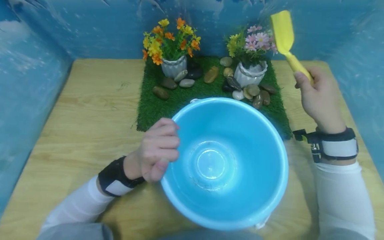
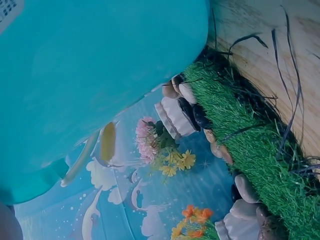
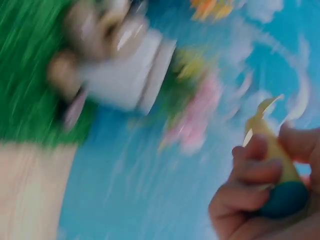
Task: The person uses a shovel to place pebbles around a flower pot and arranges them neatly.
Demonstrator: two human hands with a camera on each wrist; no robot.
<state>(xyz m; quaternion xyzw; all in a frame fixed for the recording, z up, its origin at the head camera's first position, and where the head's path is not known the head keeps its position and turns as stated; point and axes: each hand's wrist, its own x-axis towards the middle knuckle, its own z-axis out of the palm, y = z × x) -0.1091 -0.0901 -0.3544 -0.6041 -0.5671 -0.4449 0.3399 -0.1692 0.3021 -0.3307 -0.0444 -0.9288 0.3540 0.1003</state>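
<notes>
A light-blue bucket (image 1: 255, 156) stands tilted toward me in the head view, nothing inside it. My left hand (image 1: 160, 146) grips its left rim, fingers curled over the edge. The bucket's outer wall (image 2: 100, 75) fills much of the left wrist view. High at the right, my right hand (image 1: 322, 96) holds a yellow toy shovel (image 1: 283, 33) by the handle, its blade pointing up and away. The right wrist view shows the fingers wrapped around the handle (image 3: 282, 165), which ends in a teal cap (image 3: 285, 200).
Behind the bucket lies a green turf mat (image 1: 153, 110) bearing several stones (image 1: 211, 74). On it stand a white pot (image 1: 174, 67) of orange and yellow flowers and another white pot (image 1: 250, 76) of pink ones. Blue printed sheeting (image 1: 102, 30) walls off the wooden table (image 1: 99, 103).
</notes>
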